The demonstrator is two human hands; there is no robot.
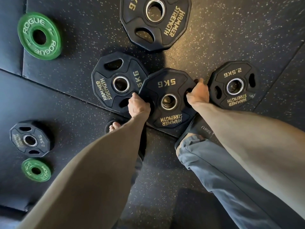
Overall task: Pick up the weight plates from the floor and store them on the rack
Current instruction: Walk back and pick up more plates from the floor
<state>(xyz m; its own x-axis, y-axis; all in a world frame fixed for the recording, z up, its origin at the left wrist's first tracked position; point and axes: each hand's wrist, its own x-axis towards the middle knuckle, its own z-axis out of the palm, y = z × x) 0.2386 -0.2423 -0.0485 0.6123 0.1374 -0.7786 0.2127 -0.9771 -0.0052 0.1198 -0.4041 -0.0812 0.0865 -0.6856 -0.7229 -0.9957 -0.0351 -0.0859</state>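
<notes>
While the left hand (pixel 139 107) curls its fingers into one grip slot of a black many-sided rubber 5 kg plate (pixel 166 84), the right hand (pixel 198 93) hooks its fingers into the opposite slot, thumb lying over the rim. That plate is at the centre of the dark speckled rubber floor (pixel 231 30), its edge overlapping a second black 5 kg plate (pixel 105 83) on the left; whether it is clear of the floor cannot be told. Just right of it lies a black 2.5 kg plate (pixel 234 100). A round green plate (pixel 39 22) lies well apart, upper left.
</notes>
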